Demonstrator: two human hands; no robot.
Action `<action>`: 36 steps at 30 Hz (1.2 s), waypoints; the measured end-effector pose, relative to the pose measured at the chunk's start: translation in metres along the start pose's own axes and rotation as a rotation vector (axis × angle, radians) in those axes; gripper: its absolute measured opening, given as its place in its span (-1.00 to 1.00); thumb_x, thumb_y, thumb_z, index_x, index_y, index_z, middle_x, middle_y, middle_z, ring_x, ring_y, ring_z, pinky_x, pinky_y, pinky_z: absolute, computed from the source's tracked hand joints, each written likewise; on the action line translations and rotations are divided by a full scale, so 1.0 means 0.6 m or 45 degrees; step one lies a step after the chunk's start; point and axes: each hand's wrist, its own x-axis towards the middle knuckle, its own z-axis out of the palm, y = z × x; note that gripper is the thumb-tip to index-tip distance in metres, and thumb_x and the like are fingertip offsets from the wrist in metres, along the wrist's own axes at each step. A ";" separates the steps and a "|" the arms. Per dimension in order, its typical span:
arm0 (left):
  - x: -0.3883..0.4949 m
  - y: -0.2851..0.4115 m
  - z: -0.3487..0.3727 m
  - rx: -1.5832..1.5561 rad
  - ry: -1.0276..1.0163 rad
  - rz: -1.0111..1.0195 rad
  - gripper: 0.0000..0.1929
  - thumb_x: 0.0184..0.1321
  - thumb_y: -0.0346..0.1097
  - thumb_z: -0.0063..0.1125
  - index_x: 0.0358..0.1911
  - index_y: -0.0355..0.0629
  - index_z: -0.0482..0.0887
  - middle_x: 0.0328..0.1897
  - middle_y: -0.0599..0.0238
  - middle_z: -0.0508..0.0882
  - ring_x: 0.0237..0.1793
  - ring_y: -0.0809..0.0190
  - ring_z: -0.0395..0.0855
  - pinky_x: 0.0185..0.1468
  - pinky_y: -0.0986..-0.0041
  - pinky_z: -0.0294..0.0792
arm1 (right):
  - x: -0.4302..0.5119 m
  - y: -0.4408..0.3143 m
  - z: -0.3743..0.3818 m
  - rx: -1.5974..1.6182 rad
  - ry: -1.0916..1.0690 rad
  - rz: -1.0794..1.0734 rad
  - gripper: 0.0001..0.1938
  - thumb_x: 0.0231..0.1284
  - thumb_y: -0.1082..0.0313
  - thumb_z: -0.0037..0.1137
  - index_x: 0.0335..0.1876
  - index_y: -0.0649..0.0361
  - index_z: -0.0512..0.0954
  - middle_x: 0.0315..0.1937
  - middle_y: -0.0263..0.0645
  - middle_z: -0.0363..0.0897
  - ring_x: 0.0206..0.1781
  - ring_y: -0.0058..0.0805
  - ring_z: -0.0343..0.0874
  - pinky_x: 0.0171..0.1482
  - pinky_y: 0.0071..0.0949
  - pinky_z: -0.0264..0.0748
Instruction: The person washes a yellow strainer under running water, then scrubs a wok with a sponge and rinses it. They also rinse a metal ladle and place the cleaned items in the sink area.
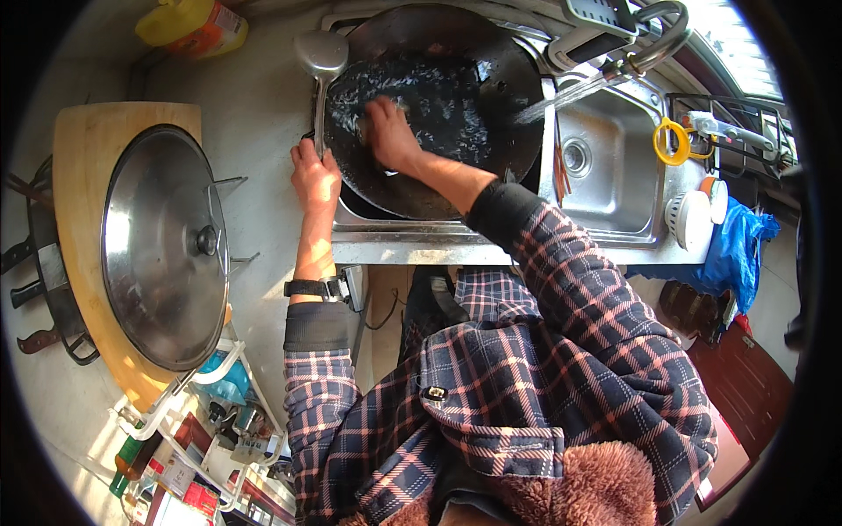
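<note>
A large dark wok (447, 191) rests over the left basin of the steel sink (421, 228), with rippling water inside. My right hand (392, 135) reaches into it, fingers bent down towards its left inner wall. Motion blur and water hide whether those fingers hold anything. At the wok's left rim my left hand (317, 177) is closed, with the handle of a metal wok spatula (320, 56) between thumb and fingers. The spatula's head points away from me. A dark wok ear beside that hand is mostly covered. From the faucet (661, 39) water sprays into the wok's right side.
Right of the wok is the second basin (612, 164) with a drain. A domed steel lid (164, 250) leans over a wooden board (79, 197) at left, near several knives (56, 269). A yellow jug (194, 29) stands at back left; a blue plastic bag (737, 243) hangs at right.
</note>
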 end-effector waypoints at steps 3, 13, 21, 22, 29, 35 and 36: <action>0.000 0.000 0.000 0.007 0.022 0.026 -0.71 0.16 -0.33 0.15 -0.14 -0.20 0.33 -0.10 -0.08 0.48 -0.17 -0.31 0.54 -0.17 -0.07 0.45 | 0.068 -0.026 0.009 0.391 0.184 0.128 -0.55 -0.03 0.57 0.08 0.09 0.22 0.41 0.16 0.10 0.25 0.15 0.22 0.31 0.18 -0.11 0.37; 0.003 0.002 0.001 0.056 -0.016 -0.016 -0.72 0.13 -0.35 0.14 -0.15 -0.19 0.34 -0.11 -0.04 0.48 -0.18 -0.28 0.56 -0.14 -0.06 0.45 | -0.095 -0.052 -0.036 0.294 -0.285 -0.119 -0.61 0.03 0.52 0.18 0.05 0.15 0.46 0.07 0.00 0.34 0.13 0.05 0.36 0.17 -0.19 0.38; 0.001 -0.001 0.000 0.020 0.018 0.065 -0.71 0.14 -0.36 0.14 -0.13 -0.22 0.34 -0.11 -0.09 0.48 -0.18 -0.32 0.55 -0.16 -0.05 0.45 | -0.159 0.053 -0.246 -0.641 -0.868 -0.404 -0.56 0.24 0.31 0.04 0.24 -0.30 0.46 0.34 -0.31 0.26 0.40 -0.13 0.17 0.38 0.03 0.09; 0.002 0.000 0.000 0.015 0.023 0.070 -0.71 0.14 -0.36 0.14 -0.13 -0.22 0.34 -0.10 -0.09 0.48 -0.19 -0.32 0.55 -0.16 -0.05 0.45 | -0.156 0.070 -0.265 -0.796 -0.924 -0.344 -0.55 0.27 0.26 0.00 0.27 -0.38 0.43 0.39 -0.33 0.20 0.45 -0.14 0.09 0.39 0.08 0.02; 0.000 0.005 -0.003 -0.004 0.009 0.067 -0.72 0.14 -0.38 0.14 -0.15 -0.22 0.33 -0.10 -0.10 0.47 -0.19 -0.32 0.55 -0.18 -0.05 0.46 | -0.086 0.186 -0.242 -1.345 -0.459 -0.247 -0.46 0.17 0.28 -0.08 0.34 -0.22 0.33 0.39 -0.21 0.14 0.35 -0.21 0.16 0.20 -0.04 0.19; 0.002 0.003 0.000 0.043 -0.010 0.060 -0.72 0.15 -0.36 0.12 -0.14 -0.23 0.33 -0.09 -0.10 0.47 -0.19 -0.32 0.55 -0.17 -0.05 0.46 | -0.015 0.134 -0.104 -0.984 -0.577 0.212 -0.58 0.12 0.28 -0.02 0.14 0.05 0.54 0.44 -0.16 0.05 0.46 -0.06 0.01 0.33 0.09 0.12; 0.002 0.002 0.000 0.042 -0.014 0.054 -0.72 0.16 -0.36 0.12 -0.13 -0.23 0.33 -0.09 -0.09 0.46 -0.19 -0.32 0.55 -0.17 -0.05 0.46 | -0.013 0.113 -0.081 -0.834 -0.485 0.252 -0.56 0.12 0.27 0.00 0.16 0.08 0.52 0.44 -0.15 0.05 0.46 -0.04 0.02 0.33 0.12 0.12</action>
